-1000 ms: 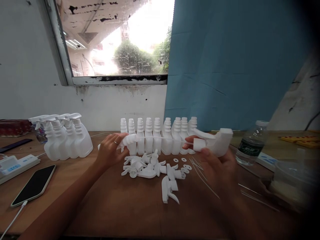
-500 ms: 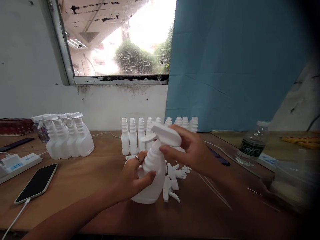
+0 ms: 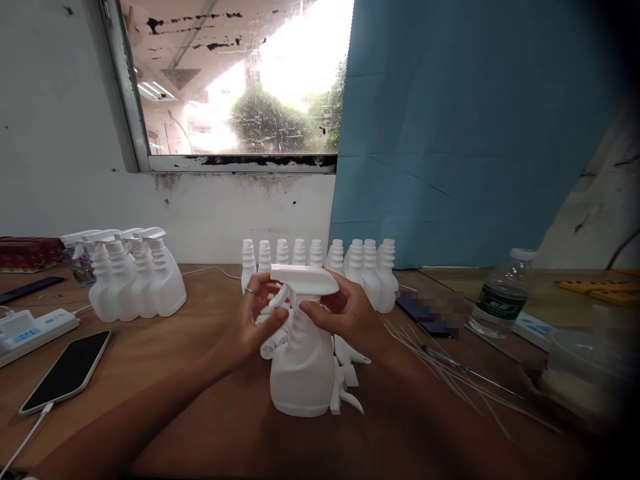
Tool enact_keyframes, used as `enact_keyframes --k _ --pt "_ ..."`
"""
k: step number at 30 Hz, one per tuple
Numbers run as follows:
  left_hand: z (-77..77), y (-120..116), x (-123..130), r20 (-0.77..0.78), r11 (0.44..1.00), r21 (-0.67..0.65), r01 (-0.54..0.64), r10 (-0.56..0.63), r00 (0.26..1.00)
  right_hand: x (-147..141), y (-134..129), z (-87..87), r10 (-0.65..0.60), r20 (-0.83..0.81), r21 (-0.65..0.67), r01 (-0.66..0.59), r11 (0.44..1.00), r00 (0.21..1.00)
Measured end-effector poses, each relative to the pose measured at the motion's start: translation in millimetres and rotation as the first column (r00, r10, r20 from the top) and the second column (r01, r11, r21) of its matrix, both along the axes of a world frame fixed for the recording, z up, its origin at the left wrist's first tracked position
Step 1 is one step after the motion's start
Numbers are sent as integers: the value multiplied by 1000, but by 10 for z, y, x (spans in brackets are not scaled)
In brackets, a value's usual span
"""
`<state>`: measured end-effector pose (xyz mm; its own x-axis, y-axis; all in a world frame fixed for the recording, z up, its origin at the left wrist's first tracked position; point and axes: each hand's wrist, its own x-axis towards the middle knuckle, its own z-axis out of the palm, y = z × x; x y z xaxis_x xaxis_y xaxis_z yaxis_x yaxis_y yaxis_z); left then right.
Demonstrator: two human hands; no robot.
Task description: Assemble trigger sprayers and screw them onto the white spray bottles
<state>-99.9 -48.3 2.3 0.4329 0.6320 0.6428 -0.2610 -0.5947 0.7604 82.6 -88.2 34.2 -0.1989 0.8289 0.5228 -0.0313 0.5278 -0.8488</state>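
Holding white sprayer, clear bottle's label blurred

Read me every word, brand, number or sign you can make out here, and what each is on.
No text reads clearly.
Dark green label on the clear bottle: pale characters, too blurred to read.
Left power strip: any print is too small to read.
Left phone: dark screen, no text visible.
Front spray bottle: no lettering visible.

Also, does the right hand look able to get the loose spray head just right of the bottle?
Probably yes, once free: the right hand grips the top of the white bottle, but the loose spray head lies nearby, and nothing seems to cover its right side.
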Motion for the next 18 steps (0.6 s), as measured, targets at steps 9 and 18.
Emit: enact_keyframes --k 9,18 --pt "680 65 -59 -208 995 93 40 -20 978 -141 170 -250 253 -287 -55 -280 958 924" --pt "694 38 -115 -238 969 247 21 40 970 -138 132 -328 321 -301 -63 -355 933 898"
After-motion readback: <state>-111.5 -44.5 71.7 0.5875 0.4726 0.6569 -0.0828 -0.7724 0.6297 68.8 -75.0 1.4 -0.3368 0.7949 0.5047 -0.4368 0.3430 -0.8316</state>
